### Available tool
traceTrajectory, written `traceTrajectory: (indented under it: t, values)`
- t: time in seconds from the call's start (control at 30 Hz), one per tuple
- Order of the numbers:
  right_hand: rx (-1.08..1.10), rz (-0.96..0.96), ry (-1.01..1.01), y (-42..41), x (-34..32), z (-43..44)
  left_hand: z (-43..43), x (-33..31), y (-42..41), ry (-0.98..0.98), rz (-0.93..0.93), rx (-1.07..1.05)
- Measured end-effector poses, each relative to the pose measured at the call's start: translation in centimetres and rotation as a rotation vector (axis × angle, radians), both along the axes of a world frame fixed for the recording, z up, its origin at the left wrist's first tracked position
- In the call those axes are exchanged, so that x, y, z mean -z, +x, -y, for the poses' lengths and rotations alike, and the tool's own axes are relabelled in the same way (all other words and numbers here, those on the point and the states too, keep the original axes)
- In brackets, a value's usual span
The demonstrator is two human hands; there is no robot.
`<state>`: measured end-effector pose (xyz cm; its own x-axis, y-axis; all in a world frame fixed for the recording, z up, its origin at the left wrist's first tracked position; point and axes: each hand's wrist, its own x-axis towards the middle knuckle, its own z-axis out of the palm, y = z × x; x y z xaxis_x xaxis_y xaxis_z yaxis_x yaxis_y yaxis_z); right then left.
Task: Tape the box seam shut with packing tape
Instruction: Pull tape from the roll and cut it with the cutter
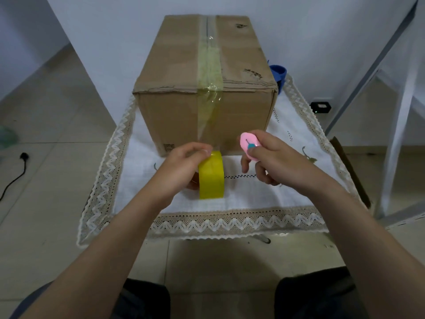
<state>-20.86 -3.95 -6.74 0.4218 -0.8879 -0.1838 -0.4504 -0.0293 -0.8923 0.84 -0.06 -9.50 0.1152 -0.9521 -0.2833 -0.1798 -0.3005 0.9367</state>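
A brown cardboard box [174, 65] stands on a white cloth. Yellowish tape [209, 65] covers the nearer half of its top seam and runs over the front edge. From there a clear strip [208, 120] stretches down the front face to a yellow tape roll [211, 178]. My left hand [181, 166] grips that roll just in front of the box. To the right, my right hand [269, 157] holds a small pink cutter [249, 145] with a teal slider, close to the taut strip.
The white cloth with a lace zigzag border [230, 223] covers a low table. A blue object [278, 73] peeks out behind the box's right side. A black cable [13, 176] lies on the tiled floor at left. White frame legs [395, 125] stand at right.
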Motion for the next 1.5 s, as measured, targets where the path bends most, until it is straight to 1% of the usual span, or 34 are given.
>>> traceTrajectory:
  t: [0.1,0.17,0.27,0.37,0.53,0.73,0.87,1.03,1.17,1.23,1.37,1.5]
  values:
    - [0.009,0.034,-0.1,0.9,-0.1,-0.1,0.0,0.2,0.0,-0.01,-0.024,-0.03]
    - [0.002,0.035,-0.204,1.3,0.0,0.0,-0.1,0.2,-0.1,-0.026,-0.039,-0.054]
    - [-0.049,-0.002,-0.352,1.7,0.2,0.3,0.1,0.5,0.0,-0.063,-0.054,-0.066]
    - [-0.087,-0.066,-0.441,2.1,0.4,0.6,0.4,0.8,0.2,-0.091,-0.065,-0.067]
    - [-0.047,-0.167,-0.632,3.1,0.9,1.2,0.6,1.0,0.4,-0.186,-0.035,-0.037]
    - [0.024,-0.12,-0.831,4.9,0.6,1.6,0.2,0.9,0.3,-0.264,-0.008,0.024]
    - [-0.057,-0.142,-0.862,5.1,0.6,2.2,0.1,0.8,0.4,-0.272,-0.003,0.021]
    - [-0.174,-0.262,-0.893,4.0,1.0,2.6,0.0,0.8,0.5,-0.292,0.018,0.034]
    - [-0.213,-0.243,-0.916,3.7,0.7,2.7,-0.2,0.6,0.5,-0.269,0.031,0.029]
    - [-0.216,-0.239,-0.914,3.5,0.5,2.8,-0.3,0.4,0.6,-0.229,0.042,0.044]
    - [-0.229,-0.239,-0.915,3.5,0.5,2.8,-0.5,0.3,1.1,-0.142,-0.001,0.086]
    - [-0.238,-0.209,-0.92,3.9,0.4,2.5,-0.6,0.5,1.2,-0.18,-0.019,0.1]
